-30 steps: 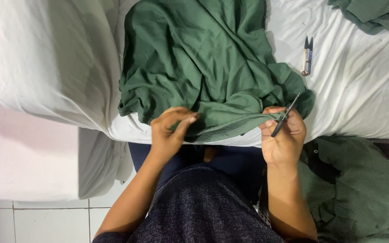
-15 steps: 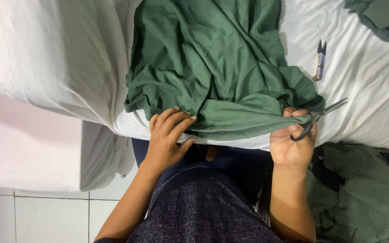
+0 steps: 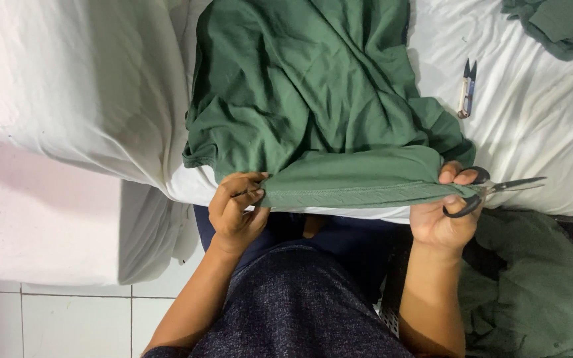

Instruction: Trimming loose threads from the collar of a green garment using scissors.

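Since earlier frame, hem pulled taut — left hand (image 3: pixel 233 212) and right hand (image 3: pixel 447 211) pinch green garment (image 3: pixel 313 113); right also grips black scissors (image 3: pixel 492 189), blades together.

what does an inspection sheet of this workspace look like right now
surface: white sheet, wrinkled
job's things: green garment, hem stretched between both hands; black scissors
clutter: thread snips on sheet; green cloth top right; green pile lower right
grippers: left hand pinches hem end; right hand grips the other hem end and the scissors
cables: nothing seen
surroundings: white tiled floor
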